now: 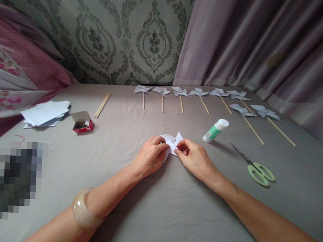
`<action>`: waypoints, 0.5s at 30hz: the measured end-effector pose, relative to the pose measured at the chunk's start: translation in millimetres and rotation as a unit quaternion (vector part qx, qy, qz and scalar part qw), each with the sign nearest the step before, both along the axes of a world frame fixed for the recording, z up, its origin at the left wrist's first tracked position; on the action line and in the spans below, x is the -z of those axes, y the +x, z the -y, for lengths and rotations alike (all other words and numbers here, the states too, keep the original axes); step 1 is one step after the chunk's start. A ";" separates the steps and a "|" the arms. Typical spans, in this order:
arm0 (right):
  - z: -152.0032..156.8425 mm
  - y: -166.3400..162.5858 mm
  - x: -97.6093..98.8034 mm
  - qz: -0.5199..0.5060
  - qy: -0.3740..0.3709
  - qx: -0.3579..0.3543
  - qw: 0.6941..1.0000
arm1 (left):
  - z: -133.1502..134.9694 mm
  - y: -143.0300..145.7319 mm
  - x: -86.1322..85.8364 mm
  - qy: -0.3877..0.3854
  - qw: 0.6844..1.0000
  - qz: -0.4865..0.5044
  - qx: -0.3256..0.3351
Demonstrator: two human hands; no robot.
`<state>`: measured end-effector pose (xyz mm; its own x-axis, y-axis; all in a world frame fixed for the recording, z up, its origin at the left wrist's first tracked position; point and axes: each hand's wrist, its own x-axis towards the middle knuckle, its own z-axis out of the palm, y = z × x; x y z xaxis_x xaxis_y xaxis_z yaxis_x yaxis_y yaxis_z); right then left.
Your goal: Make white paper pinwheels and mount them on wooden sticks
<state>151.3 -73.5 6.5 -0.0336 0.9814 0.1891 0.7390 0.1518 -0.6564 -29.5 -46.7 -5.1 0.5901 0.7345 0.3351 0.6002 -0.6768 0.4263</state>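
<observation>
Both hands close on one folded paper pinwheel (171,143): the left hand (151,155) has its bent fingers drawn in over the left side, and the right hand (196,159) brings thumb and forefinger together at the right edge, with little gap between the tips. The held pinwheel lies low over the middle of the grey cloth (136,216), directly in front of the person. A pale bangle (86,211) circles the left forearm. To the right are a glue stick (216,130) with a green and white label and, nearer the person, scissors (255,168) with light green handles, the blades pointing away and to the left. Along the far side and far right, eight finished pinwheels (180,91) are laid out, each on a wooden stick. At left, from the edge inward: a stack of white paper (45,113), an open red box (83,127) containing small items too small to identify, and a few loose sticks (102,105) lying together.
</observation>
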 end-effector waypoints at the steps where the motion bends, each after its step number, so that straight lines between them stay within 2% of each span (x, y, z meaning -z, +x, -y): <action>1: 0.1 0.2 -0.1 0.002 -0.001 -0.002 1.000 | 0.0 0.0 -0.1 0.000 1.000 0.001 -0.001; 15: 0.6 3.6 -3.8 -0.013 -0.036 -0.043 0.998 | 2.3 1.2 -1.0 -0.003 1.000 0.006 -0.006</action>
<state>154.9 -74.0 10.3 -0.1136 0.9862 0.1206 0.7074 0.1655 -0.6871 -28.3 -49.0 -4.1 0.5773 0.7431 0.3384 0.6025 -0.6674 0.4376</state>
